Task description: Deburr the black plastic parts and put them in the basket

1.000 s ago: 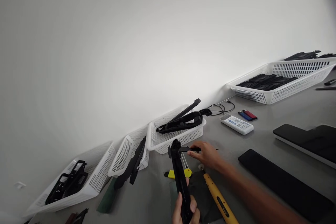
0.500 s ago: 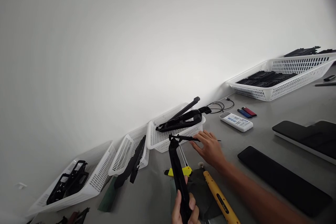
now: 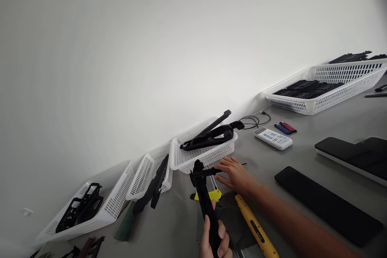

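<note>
My left hand (image 3: pixel 216 236) is wrapped round the lower end of a long black plastic part (image 3: pixel 204 197), which stands tilted up in front of me. In my right hand (image 3: pixel 234 172) is a slim black tool (image 3: pixel 208 172), held between the fingers. Its left end lies across the part near the top, and a thin pointed end sticks out past the knuckles to the right. I cannot make out the tool's exact kind. Beneath the hands lie a yellow utility knife (image 3: pixel 216 196) and a yellow pen-shaped power tool (image 3: pixel 254 225).
White baskets (image 3: pixel 184 165) with black parts line the wall; another basket (image 3: pixel 311 109) stands far right. On the grey table (image 3: pixel 172 225) are a white labelled device (image 3: pixel 273 138), lighters (image 3: pixel 286 127), a black cable (image 3: pixel 250 119), a long black panel (image 3: pixel 326 205) and a green piece (image 3: pixel 125 221).
The right hand has moved slightly down and left. The slim tool has come down from the part's tip to just below it. The left hand keeps its hold.
</note>
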`<state>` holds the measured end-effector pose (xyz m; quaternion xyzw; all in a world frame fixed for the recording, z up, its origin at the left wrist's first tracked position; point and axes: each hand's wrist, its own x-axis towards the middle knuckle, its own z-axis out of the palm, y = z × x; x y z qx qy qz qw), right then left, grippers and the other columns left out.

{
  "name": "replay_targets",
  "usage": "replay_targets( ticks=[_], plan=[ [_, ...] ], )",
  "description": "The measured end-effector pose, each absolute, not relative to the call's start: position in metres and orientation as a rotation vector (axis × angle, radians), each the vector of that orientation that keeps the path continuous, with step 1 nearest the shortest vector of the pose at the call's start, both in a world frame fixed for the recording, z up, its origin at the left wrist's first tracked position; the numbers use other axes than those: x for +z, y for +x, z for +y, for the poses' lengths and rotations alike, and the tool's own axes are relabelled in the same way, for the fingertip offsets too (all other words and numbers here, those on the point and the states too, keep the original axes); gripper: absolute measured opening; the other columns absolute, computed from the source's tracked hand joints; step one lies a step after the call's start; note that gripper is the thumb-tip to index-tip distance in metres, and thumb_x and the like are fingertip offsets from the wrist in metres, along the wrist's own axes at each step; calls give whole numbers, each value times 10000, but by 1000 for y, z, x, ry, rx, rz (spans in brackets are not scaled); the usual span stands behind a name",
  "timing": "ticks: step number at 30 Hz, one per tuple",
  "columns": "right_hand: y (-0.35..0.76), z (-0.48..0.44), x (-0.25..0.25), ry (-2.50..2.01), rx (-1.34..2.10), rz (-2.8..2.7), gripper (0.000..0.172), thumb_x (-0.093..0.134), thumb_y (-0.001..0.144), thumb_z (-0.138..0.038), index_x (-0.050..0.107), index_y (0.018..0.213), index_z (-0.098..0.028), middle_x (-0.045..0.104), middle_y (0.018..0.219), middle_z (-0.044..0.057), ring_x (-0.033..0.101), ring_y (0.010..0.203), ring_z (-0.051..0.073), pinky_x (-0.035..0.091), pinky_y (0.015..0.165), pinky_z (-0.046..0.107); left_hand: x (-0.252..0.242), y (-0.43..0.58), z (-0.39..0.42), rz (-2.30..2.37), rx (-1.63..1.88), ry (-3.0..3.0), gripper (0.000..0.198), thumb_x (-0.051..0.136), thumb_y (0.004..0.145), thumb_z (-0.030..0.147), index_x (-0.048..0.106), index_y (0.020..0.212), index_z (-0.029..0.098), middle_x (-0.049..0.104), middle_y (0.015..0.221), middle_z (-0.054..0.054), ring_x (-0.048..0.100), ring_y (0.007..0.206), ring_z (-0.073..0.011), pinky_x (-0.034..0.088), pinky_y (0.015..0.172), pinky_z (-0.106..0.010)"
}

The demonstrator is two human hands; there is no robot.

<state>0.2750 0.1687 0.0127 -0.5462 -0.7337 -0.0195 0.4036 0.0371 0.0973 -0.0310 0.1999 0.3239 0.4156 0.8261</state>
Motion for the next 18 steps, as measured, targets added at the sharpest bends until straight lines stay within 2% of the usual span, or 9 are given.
replay_targets(
  ticks=[5, 10, 18],
  plan=[
    [287, 172, 11, -1391, -28, -1887, 297, 655, 1064, -445, 779, 1257, -255, 805, 1063, 73, 692, 989, 271, 454, 859, 409, -34, 37, 96, 710, 864, 447, 941, 912, 794, 622, 455, 1561, 325, 475, 738, 84, 329, 443, -32, 235, 395, -168],
    [300, 173, 15, -1403, 1, -1894, 354, 633, 1070, -508, 786, 1294, -280, 819, 1009, 65, 698, 978, 278, 441, 864, 422, -32, 35, 95, 736, 814, 491, 962, 918, 765, 653, 484, 1559, 327, 477, 737, 82, 302, 452, -26, 210, 405, -164],
    [306, 171, 19, -1416, 64, -1883, 386, 608, 1075, -542, 786, 1316, -299, 832, 1068, 65, 715, 1010, 288, 446, 879, 433, -31, 34, 92, 766, 796, 502, 961, 922, 754, 658, 519, 1559, 323, 482, 734, 73, 302, 457, -29, 213, 413, -170]
  ],
)
